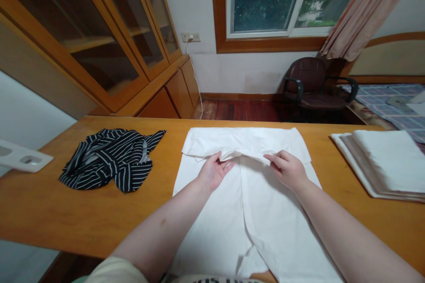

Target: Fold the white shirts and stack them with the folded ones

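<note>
A white cloth garment (212, 212) lies spread on the wooden table, a long slit or edge running down its middle. Its far end is folded over towards me as a wide flap (239, 139). My left hand (214, 172) pinches the near edge of that flap left of centre, thumb above and fingers partly beneath the cloth. To the right, my right hand (285, 169) grips the same edge between thumb and fingers. Between my hands the edge is lifted a little and wrinkled. At the bottom, the garment's near end is bunched and partly cut off by the view.
A crumpled black-and-white striped garment (113, 157) lies on the table (40, 212) at the left. Folded white cloths (388, 163) are stacked at the right. A white plastic piece (26, 157) juts in at the left edge. Beyond stand a cabinet (156, 79) and an armchair (307, 84).
</note>
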A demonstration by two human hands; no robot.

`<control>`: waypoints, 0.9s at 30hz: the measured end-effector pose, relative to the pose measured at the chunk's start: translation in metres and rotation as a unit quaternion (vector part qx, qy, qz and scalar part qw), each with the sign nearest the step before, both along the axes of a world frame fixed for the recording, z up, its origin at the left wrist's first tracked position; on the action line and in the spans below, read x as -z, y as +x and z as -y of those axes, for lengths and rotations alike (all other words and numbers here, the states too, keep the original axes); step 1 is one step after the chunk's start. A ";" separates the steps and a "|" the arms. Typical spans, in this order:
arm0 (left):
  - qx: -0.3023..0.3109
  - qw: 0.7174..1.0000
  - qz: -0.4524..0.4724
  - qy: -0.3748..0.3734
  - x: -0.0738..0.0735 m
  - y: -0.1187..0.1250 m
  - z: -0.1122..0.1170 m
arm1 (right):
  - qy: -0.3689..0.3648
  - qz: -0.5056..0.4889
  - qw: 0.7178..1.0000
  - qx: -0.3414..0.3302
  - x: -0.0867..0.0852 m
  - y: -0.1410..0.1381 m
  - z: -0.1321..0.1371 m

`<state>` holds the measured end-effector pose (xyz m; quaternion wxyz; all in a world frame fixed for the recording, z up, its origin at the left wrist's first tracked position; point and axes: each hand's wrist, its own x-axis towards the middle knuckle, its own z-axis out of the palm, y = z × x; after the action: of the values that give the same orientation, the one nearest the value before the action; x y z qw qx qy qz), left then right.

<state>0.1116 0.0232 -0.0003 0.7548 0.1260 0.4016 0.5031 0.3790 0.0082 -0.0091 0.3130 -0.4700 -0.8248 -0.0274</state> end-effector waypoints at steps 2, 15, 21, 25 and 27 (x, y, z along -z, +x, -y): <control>0.017 0.999 0.026 -0.029 0.000 0.001 -0.001 | 0.013 0.018 1.000 -0.017 -0.003 -0.001 -0.001; 0.037 0.998 0.036 0.043 -0.003 -0.014 -0.010 | 0.043 -0.076 0.994 -0.064 -0.005 0.006 -0.003; 0.087 0.995 -0.009 -0.055 0.003 -0.009 -0.011 | 0.017 -0.075 0.993 -0.085 -0.004 0.004 -0.004; 0.092 0.995 -0.022 0.011 0.009 -0.006 -0.013 | 0.028 -0.078 0.993 -0.085 -0.006 0.003 -0.003; 0.098 0.993 0.005 0.059 0.008 -0.007 -0.014 | 0.045 -0.075 0.993 -0.083 -0.007 0.004 -0.002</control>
<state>0.1046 0.0376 -0.0088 0.7937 0.2064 0.3528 0.4505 0.3828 0.0106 -0.0023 0.3961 -0.3863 -0.8330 -0.0036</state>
